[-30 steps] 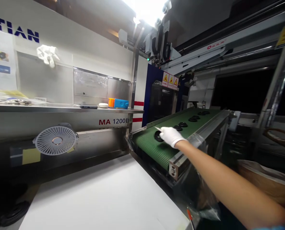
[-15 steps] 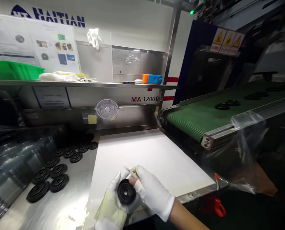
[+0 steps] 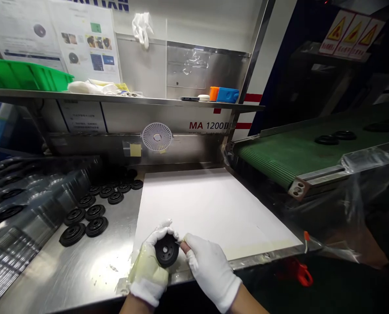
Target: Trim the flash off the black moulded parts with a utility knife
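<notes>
The disc (image 3: pixel 166 251) is held low in the middle of the view, just above the near edge of the sheet (image 3: pixel 214 205) that lies on the table (image 3: pixel 93 266). It is round, so it has no long axis. Its flat face, with a few small holes, is tilted up towards the camera, and its rim runs left to right between the two gloves.

The left hand (image 3: pixel 150 266) comes up from the bottom edge with its palm turned inward. Its fingers are curled and clamped around the disc's left and upper rim, the fingertips hooked over the top. The right hand (image 3: pixel 210 270) reaches in from the lower right, back of the glove up and wrist slightly bent. Its thumb and forefinger are pressed together at the disc's right rim, the other fingers folded close behind. A small pale tip shows at that pinch; I cannot tell what it is.

To the left, more black discs lie in rows (image 3: pixel 90 218) on the table, well apart from the hands. A green belt (image 3: pixel 279 157) slopes up at the right and carries a few further discs (image 3: pixel 327 139). A small fan (image 3: pixel 157 136) hangs under the shelf (image 3: pixel 125 101), which holds a green bin (image 3: pixel 24 76) and a blue box (image 3: pixel 227 94).
</notes>
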Demonstrator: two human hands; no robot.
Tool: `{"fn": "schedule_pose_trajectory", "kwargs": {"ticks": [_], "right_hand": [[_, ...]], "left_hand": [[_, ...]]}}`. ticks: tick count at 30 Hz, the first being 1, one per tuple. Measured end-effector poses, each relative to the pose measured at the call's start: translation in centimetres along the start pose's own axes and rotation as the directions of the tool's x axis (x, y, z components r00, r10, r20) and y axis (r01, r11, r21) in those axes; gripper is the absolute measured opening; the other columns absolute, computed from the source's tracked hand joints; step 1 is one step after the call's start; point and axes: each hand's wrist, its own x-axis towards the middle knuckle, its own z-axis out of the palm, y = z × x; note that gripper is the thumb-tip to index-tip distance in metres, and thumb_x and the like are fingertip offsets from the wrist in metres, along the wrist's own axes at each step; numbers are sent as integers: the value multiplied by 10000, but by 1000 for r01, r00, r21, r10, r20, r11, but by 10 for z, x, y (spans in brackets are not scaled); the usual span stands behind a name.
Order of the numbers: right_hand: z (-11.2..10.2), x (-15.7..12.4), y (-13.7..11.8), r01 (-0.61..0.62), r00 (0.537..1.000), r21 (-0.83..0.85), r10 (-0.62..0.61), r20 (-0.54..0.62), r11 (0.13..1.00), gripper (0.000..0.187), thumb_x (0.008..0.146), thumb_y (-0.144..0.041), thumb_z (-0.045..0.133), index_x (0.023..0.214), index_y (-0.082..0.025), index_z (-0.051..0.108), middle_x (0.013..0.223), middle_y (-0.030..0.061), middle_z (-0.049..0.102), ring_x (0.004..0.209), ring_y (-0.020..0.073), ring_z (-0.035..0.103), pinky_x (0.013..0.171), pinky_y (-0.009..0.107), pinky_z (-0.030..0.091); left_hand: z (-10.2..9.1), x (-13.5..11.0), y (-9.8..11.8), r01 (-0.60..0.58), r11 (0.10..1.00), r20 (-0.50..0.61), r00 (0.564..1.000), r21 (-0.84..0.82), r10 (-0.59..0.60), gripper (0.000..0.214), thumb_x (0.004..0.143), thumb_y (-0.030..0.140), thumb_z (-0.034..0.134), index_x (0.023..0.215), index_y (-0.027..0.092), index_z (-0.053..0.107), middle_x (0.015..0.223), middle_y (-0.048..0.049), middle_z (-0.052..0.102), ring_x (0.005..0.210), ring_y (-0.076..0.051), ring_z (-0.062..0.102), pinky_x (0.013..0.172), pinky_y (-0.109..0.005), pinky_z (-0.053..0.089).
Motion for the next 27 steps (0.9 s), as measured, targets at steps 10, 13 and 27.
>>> {"fn": "schedule_pose_trajectory", "kwargs": {"ticks": [10,13,27], "right_hand": [[12,-11,-4,-19,1000,-34,19,4,999,255,959,-341,338,771,-250,484,689,-35,629,620,160,579,532,297,212],[20,-15,-6,-58,998,1,58,-1,998,248,953,-331,345,769,-251,491,680,-38,628,618,158,575,535,298,209],[16,-8,1,-70,997,111,72,-20,991,219,952,-297,361,794,-241,503,723,-27,630,657,155,574,575,277,273]], "left_hand": [[3,-2,-6,-134,991,-26,991,5,134,168,659,121,652,827,115,651,634,-23,594,615,-135,580,621,-255,517],[4,0,-9,-179,984,-34,983,21,180,132,671,143,641,800,115,647,646,-39,608,620,-142,592,626,-252,525],[-1,1,4,71,997,60,996,-42,-69,295,715,101,551,994,65,639,671,-63,592,643,-171,581,659,-314,521]]}}
